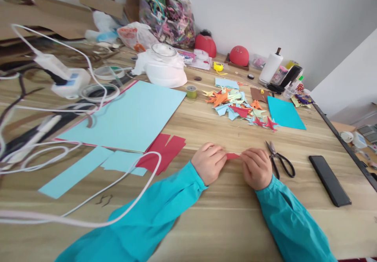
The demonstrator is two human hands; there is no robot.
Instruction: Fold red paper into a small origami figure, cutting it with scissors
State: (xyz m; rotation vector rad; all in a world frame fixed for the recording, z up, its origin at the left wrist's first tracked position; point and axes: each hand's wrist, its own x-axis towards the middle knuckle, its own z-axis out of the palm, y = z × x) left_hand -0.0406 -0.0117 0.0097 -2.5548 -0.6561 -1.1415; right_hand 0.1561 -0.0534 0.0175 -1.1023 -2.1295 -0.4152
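A small folded piece of red paper [233, 156] lies between my hands, just above the wooden table. My left hand [209, 163] grips its left end with fingers curled. At its right tip, my right hand [257, 168] pinches the paper; the fingertips are partly hidden behind the knuckles. Black-handled scissors [281, 160] rest right beside my right hand, blades pointing away. To the left of my left hand are cut red paper pieces [165, 152]. Beyond my hands sits a pile of folded paper cranes [232, 104] in orange, red, pale blue and green.
Large light-blue sheets [129, 114] and blue strips [76, 171] cover the left side. A white cable [156, 171] loops over the table near my left sleeve. A black phone [330, 180] lies at right, a bright blue paper square [285, 112] farther back. A green tape roll [191, 92] stands mid-table.
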